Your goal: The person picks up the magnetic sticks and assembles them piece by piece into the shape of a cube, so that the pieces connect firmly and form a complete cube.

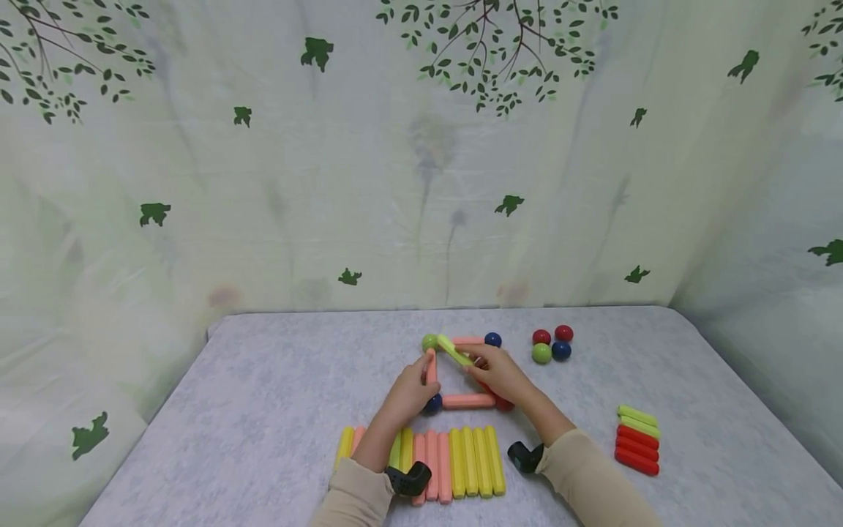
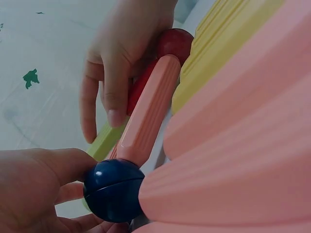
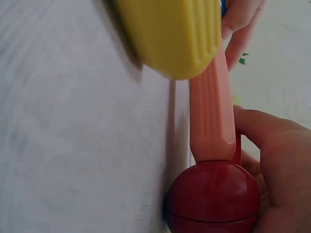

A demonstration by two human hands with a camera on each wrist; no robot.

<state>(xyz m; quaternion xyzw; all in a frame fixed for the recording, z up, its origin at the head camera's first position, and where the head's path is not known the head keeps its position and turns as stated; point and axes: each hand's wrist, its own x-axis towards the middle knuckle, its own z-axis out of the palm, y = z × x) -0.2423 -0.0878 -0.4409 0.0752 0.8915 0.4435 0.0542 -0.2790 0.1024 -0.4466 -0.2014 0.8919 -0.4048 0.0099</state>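
Note:
My right hand (image 1: 498, 375) pinches a light green stick (image 1: 453, 350), which slants from the green ball (image 1: 429, 342) toward the near right. My left hand (image 1: 410, 391) grips the pink stick (image 1: 432, 368) on the left side of a four-sided frame of sticks and balls. Close by that hand is the blue ball (image 2: 114, 190) at the near left corner. A pink stick (image 1: 468, 401) runs from it to the red ball (image 3: 213, 196). At the far right corner is another blue ball (image 1: 492, 339). A red stick (image 2: 141, 86) on the right side is partly hidden by my right hand.
Yellow sticks (image 1: 477, 461) and pink sticks (image 1: 432, 465) lie in a row before the frame, partly behind my left forearm. Loose red, green and blue balls (image 1: 562, 350) sit at the back right. Several short red sticks (image 1: 637, 450) and light green sticks (image 1: 639, 422) lie at the right.

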